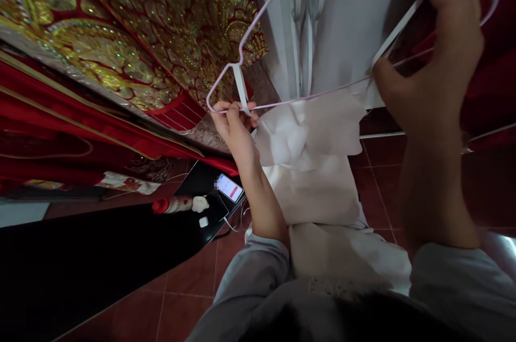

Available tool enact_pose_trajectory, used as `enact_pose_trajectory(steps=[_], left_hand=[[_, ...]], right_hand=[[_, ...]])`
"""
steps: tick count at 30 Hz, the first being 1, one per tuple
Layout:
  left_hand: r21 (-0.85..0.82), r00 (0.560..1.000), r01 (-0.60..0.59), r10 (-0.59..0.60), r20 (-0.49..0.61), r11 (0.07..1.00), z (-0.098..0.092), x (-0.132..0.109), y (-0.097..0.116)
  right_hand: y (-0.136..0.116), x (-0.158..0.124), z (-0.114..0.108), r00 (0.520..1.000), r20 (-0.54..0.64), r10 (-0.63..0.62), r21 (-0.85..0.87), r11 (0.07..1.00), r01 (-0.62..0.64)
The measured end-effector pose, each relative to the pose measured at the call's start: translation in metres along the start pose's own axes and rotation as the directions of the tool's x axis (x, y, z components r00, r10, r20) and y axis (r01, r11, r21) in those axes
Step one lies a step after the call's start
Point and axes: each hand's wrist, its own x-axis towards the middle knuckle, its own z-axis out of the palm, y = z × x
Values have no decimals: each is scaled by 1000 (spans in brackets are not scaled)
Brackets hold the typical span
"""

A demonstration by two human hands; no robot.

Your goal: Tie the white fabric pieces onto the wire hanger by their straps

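A pale lilac clothes hanger (262, 8) is held up in front of me, its lower bar running across the view. My left hand (236, 119) pinches the hanger's left corner and a white hanging loop (241, 86) that passes over the notch there. Over at the other end, my right hand (439, 57) is closed around the hanger's right shoulder, with a second white loop (399, 27) stretched between thumb and fingers. Below the bar hangs a white tiered garment (318, 186), falling toward my body. Where the loops join it is partly hidden.
Red and gold sequined garments (161, 25) hang close on the left. A black tabletop (100, 256) carries a lit phone (230, 187), a red-capped bottle (171, 204) and a small white case (203, 222). White hangers (304, 19) hang ahead; dark red cloth (495, 62) is at right.
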Motion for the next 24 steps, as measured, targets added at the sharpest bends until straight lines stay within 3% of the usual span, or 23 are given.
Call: enact_pose_trajectory(steps=[2,3,6,8,12,15,17,20,24], left_hand=[[5,1000,10,-10,26,1000,-1,-1,-2],[13,999,8,-8,37,1000,-2,-1,-3],[36,997,-30,27,67,999,-5,-5,-13],[57,995,-49,44,93,997,-9,-9,-20],[251,966,-94,28,257,963,-18,-23,-15],[412,903,-131,-63,426,902,-20,-39,14],[441,871,-129,-111,478,888,-17,-46,38],[256,893,-105,-22,449,961,-9,-41,63],[-77,945,-139,155,288,987,0,-16,67]], right_hand=[[-10,-12,4,995,-71,-69,61,995,73],[-15,-18,8,996,-36,-84,80,993,86],[-25,-33,24,955,287,-69,127,991,34],[-24,-40,34,913,406,-45,160,987,-22],[-16,-52,44,952,306,4,207,976,-71],[-20,-59,47,976,211,49,218,971,-96],[-27,-62,49,979,187,75,226,967,-118],[-38,-63,54,983,164,86,249,960,-125],[-41,-62,57,991,125,54,309,947,-91]])
